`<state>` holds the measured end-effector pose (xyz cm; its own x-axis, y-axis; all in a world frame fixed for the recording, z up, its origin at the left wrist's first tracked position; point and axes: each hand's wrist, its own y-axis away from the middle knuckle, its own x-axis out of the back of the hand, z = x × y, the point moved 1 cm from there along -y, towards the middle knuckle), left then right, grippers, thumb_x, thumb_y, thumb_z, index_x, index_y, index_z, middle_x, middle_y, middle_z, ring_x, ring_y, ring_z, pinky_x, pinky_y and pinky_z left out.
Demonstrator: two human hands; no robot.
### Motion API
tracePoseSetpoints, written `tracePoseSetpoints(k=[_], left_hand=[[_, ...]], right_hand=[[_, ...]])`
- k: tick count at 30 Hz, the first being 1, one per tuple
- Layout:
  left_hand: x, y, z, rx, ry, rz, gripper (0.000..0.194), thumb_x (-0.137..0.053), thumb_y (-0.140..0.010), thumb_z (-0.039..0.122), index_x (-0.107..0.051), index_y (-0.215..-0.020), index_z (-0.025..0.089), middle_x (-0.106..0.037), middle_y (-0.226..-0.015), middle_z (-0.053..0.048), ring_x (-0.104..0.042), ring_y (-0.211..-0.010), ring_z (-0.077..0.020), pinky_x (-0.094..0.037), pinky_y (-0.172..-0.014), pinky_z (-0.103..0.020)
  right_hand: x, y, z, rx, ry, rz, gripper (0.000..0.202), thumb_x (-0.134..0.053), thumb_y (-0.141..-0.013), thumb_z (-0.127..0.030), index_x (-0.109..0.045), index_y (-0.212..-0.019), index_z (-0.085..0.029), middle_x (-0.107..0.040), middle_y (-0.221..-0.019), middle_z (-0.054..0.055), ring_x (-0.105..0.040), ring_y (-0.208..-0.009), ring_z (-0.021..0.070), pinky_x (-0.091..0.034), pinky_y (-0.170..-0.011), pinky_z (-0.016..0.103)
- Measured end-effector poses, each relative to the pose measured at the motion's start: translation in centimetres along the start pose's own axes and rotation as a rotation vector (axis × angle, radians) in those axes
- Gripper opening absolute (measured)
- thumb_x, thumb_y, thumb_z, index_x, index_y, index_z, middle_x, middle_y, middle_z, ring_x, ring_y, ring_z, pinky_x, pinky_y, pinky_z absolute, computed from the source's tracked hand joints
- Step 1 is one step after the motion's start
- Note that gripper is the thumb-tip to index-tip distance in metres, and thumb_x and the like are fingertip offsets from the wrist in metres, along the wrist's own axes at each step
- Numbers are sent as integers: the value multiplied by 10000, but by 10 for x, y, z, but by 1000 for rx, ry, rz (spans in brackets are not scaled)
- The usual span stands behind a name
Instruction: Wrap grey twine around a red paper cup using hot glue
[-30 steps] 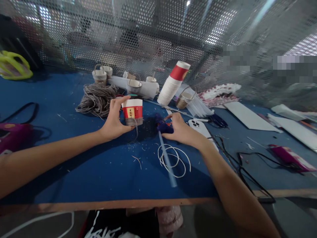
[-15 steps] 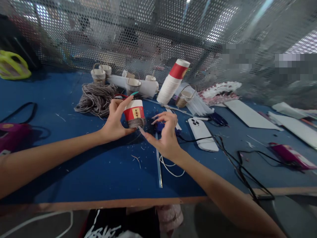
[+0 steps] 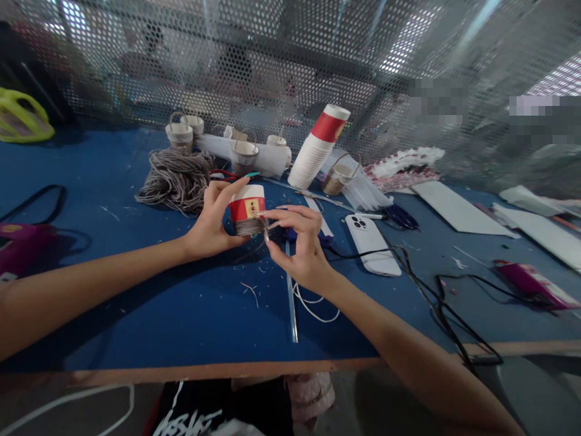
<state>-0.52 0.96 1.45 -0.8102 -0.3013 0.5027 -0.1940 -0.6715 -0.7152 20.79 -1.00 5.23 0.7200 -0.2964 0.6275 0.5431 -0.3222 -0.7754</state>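
My left hand (image 3: 211,221) grips a red and white paper cup (image 3: 240,207) between fingers at its rim and thumb under its base. Grey-brown cord (image 3: 247,227) is wound in several turns around the cup's lower part. On the cup's right side my right hand (image 3: 302,239) pinches the cord, its fingertips touching the cup; the exact grip is small and partly hidden. A loose heap of the same cord (image 3: 175,180) lies behind my left hand. A blue glue gun (image 3: 324,241), mostly covered by my right hand, rests on the table with a clear glue stick (image 3: 292,309) near it.
A leaning stack of paper cups (image 3: 311,160) stands at the back, beside small cord-wrapped cup baskets (image 3: 336,180). A white phone (image 3: 372,245) and black cables (image 3: 415,281) lie to the right. A perforated metal screen (image 3: 272,72) closes off the back.
My right hand's fingers have closed in from beside the cup onto its side, around the cord. My left hand keeps its hold, with the cup turned slightly.
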Motion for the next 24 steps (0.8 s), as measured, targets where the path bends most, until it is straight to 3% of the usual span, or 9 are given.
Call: tracePoseSetpoints(k=[8, 17, 20, 24], left_hand=[[2, -1, 0, 97, 99, -91, 951, -816, -657, 329, -341, -1480, 291, -439, -1291, -98, -435, -1263, -332, -449, -1064, -530], [2, -3, 3, 111, 191, -176, 917, -795, -681, 318, -344, -1478, 273, -439, -1269, -85, -471, -1227, -287, -505, -1009, -468], [2, -3, 2, 110, 191, -171, 926, -808, -669, 323, -351, -1474, 294, -449, -1274, -79, -478, -1221, -286, -507, -1008, -470], [1, -2, 1, 89, 194, -143, 907, -812, -672, 325, -376, -1467, 295, -481, -1285, -87, -488, -1228, -305, -488, -1035, -513]], right_hand=[[0, 3, 3, -23, 37, -38, 391, -617, -881, -95, -413, -1145, -297, -744, -1172, 25, -581, -1135, 275, -459, -959, 502], [0, 3, 5, 51, 84, 0, 378, -628, -879, -116, -406, -1129, -293, -755, -1122, 27, -684, -962, 236, -463, -886, 489], [0, 3, 5, 81, 66, 24, 442, -641, -860, -108, -388, -1172, -293, -745, -1167, 45, -694, -1012, 242, -458, -911, 497], [0, 4, 4, 34, 34, -51, 476, -617, -859, -70, -396, -1192, -330, -743, -1221, 13, -660, -1116, 259, -442, -980, 531]])
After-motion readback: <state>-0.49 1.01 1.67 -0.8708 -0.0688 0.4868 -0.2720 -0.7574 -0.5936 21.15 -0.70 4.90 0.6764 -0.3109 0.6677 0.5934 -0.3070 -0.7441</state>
